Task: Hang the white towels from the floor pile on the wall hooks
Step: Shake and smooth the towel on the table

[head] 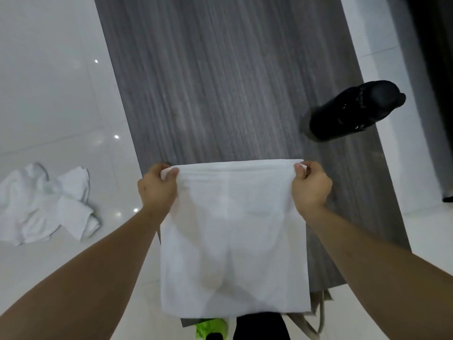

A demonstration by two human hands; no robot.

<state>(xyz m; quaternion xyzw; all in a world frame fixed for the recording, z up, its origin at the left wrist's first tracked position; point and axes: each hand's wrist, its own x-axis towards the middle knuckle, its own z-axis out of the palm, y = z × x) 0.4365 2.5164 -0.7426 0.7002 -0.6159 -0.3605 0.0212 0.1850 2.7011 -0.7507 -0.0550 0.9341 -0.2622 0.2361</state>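
A white towel hangs flat and spread out in front of me, in the middle of the view. My left hand pinches its top left corner and my right hand pinches its top right corner, stretching the top edge taut. A crumpled pile of white towels lies on the glossy white floor at the left. Behind the held towel is a grey wood-grain panel. No wall hooks are in sight.
A black bag-like object sits against the grey panel at the upper right. Below the towel I see a green shoe, a dark trouser leg and a beige bag with straps. White tiles lie at the left.
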